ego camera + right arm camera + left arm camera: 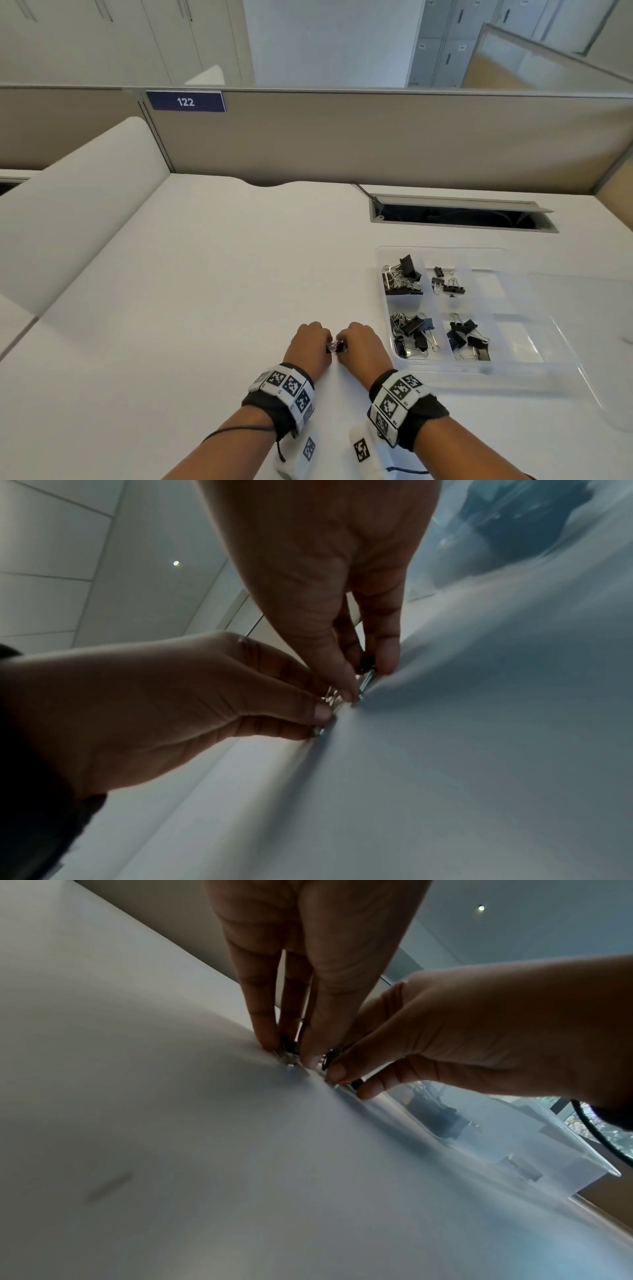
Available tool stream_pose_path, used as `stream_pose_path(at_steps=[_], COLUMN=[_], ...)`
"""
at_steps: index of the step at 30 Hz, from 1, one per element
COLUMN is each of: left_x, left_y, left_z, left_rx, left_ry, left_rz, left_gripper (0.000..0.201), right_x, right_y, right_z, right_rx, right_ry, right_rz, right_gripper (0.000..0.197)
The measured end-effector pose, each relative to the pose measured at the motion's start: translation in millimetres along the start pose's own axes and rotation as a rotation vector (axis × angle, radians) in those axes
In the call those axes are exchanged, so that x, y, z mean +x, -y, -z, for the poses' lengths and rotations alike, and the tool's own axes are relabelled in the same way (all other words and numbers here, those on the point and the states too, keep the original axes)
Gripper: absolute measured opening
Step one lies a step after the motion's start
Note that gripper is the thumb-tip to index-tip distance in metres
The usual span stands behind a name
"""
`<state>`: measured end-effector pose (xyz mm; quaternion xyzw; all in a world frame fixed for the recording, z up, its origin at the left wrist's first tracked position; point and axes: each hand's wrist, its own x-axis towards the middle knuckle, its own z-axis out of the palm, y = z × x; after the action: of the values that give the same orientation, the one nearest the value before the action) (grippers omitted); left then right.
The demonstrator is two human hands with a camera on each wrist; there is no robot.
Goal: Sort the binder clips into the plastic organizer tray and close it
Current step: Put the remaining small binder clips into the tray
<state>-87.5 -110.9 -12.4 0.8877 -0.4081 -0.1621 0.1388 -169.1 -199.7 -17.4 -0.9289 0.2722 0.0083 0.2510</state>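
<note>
While pinching small binder clips [335, 348] down on the white desk [205, 308], left hand [308, 346] and right hand [364, 346] meet fingertip to fingertip, each with thumb and fingers curled tight on black-and-silver metal. Cannot tell whether one clip or several. Just to the right, apart from the hands, clear plastic organizer tray [387, 308] lying on the desk, lid [565, 342] swung open to its right. Four compartments near its left side holding sorted clips [402, 275]. Beyond, desk cable hatch [459, 214] and a partition with sign 122 [185, 101]
</note>
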Motion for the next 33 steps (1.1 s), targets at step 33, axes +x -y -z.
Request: stream_pose_path(at_steps=[33], left_x=[34], left_y=[17], left_z=[23], left_rx=[-0.031], left_ry=[0.052], left_rz=[-0.107], left_gripper=[0.022], right_x=[21], right_y=[15], right_z=[1], right_rx=[-0.049], right_ry=[-0.059], right_rz=[-0.138], right_gripper=[0.022])
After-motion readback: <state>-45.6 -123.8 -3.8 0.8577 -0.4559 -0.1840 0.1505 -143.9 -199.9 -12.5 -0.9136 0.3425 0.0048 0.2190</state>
